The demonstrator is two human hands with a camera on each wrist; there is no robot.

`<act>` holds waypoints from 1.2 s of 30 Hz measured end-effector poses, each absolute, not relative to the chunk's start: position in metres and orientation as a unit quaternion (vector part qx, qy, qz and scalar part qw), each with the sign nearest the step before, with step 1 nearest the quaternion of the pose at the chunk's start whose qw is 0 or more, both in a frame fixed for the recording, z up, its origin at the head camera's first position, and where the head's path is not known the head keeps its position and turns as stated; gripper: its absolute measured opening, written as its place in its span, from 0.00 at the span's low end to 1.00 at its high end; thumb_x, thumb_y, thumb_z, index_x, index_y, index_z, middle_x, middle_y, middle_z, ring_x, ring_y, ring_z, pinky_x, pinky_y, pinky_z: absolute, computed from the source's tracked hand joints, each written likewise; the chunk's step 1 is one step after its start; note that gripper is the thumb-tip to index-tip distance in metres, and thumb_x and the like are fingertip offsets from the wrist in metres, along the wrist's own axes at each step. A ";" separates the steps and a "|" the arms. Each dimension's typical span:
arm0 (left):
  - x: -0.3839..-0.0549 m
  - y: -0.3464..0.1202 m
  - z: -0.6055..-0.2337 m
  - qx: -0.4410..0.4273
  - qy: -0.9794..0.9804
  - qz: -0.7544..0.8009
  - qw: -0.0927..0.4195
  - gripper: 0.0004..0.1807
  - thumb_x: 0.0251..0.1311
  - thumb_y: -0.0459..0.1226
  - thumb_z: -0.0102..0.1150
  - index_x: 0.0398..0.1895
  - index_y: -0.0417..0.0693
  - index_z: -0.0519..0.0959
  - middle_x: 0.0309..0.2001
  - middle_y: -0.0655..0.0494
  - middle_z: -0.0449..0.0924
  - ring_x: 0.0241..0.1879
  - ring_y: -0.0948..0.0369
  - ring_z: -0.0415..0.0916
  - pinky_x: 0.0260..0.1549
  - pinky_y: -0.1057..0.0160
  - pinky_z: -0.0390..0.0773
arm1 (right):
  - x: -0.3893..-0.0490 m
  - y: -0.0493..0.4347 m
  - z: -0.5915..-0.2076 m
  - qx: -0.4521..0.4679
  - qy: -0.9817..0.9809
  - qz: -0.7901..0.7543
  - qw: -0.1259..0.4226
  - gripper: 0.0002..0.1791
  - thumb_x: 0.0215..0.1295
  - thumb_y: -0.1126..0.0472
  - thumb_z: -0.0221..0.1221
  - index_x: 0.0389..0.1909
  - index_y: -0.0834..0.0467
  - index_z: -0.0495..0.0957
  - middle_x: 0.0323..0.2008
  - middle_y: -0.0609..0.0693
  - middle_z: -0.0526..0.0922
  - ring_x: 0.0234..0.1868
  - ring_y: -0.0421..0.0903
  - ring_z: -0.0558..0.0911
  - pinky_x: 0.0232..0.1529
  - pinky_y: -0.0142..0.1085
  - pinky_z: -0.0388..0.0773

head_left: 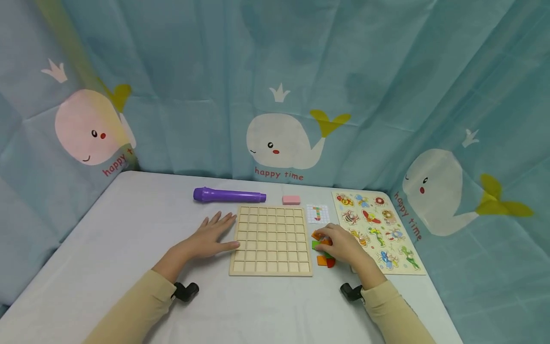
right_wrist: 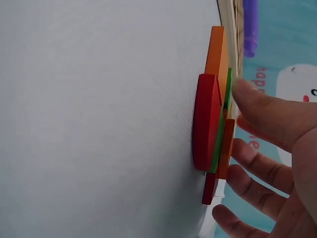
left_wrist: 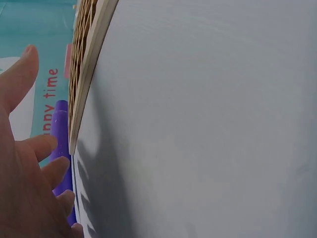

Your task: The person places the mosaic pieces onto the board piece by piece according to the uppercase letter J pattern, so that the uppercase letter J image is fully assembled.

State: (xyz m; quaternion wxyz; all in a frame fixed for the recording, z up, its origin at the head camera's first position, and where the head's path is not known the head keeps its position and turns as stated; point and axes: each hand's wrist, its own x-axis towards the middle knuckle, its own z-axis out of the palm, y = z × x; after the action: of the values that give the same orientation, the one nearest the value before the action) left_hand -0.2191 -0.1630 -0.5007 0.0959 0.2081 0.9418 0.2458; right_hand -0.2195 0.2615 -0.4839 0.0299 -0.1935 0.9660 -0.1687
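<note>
At the left edge of a wooden grid board (head_left: pixel 270 241), my left hand (head_left: pixel 210 237) lies with fingers spread and the thumb reaching the frame. In the left wrist view its fingers look loosely bent, holding nothing. My right hand (head_left: pixel 341 242) hovers over a small pile of flat coloured blocks to the right of the board, partly hiding them. Among them are an orange square (head_left: pixel 322 260), a red rounded block (head_left: pixel 330 263) and a green block (head_left: pixel 315 245). The right wrist view shows the thumb (right_wrist: pixel 257 101) apart from the bent fingers, its tip overlapping the pile.
Behind the board lie a purple flashlight-shaped tube (head_left: pixel 232 196) and a pink block (head_left: pixel 291 200). A pattern card (head_left: pixel 318 214) sits beside the board's back right corner. Farther right is an insect picture puzzle board (head_left: pixel 375 229). A whale-print curtain (head_left: pixel 193 134) surrounds the white table (head_left: pixel 116 229).
</note>
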 end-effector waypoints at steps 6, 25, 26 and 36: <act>-0.226 -0.157 -0.502 0.210 0.935 0.262 0.119 0.50 0.66 0.63 0.53 0.81 0.47 0.50 0.81 0.43 0.45 0.80 0.37 0.32 0.74 0.31 0.28 | -0.229 0.257 -0.488 -0.155 0.973 -0.169 0.027 0.15 0.65 0.48 0.67 0.50 0.48 0.85 0.38 0.43 0.80 0.32 0.39 0.73 0.32 0.34 0.72; -0.232 -0.160 -0.516 0.210 0.935 0.249 0.143 0.50 0.68 0.62 0.52 0.83 0.51 0.43 0.83 0.48 0.36 0.80 0.41 0.23 0.73 0.34 0.21 | -0.253 0.250 -0.487 -0.044 0.951 -0.288 0.106 0.10 0.64 0.57 0.69 0.37 0.59 0.80 0.31 0.51 0.80 0.28 0.45 0.75 0.27 0.35 0.75; -0.232 -0.160 -0.516 0.210 0.934 0.251 0.144 0.50 0.68 0.62 0.52 0.83 0.51 0.43 0.83 0.48 0.36 0.80 0.41 0.23 0.73 0.34 0.21 | -0.254 0.250 -0.487 -0.044 0.947 -0.300 0.108 0.10 0.64 0.57 0.68 0.36 0.59 0.80 0.30 0.51 0.79 0.27 0.46 0.75 0.26 0.35 0.74; -0.237 -0.167 -0.508 0.232 0.912 0.286 0.178 0.55 0.62 0.56 0.64 0.83 0.49 0.43 0.82 0.43 0.34 0.79 0.39 0.20 0.72 0.34 0.18 | -0.263 0.235 -0.474 -0.062 0.935 -0.345 0.052 0.10 0.66 0.52 0.67 0.37 0.52 0.79 0.37 0.49 0.82 0.33 0.45 0.79 0.28 0.36 0.76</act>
State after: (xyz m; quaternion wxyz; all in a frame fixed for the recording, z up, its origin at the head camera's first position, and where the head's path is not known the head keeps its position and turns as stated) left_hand -0.2374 -0.1672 -0.5081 0.1785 0.2319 0.9124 0.2863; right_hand -0.2634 0.2353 -0.4743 0.0522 -0.0616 0.9351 -0.3451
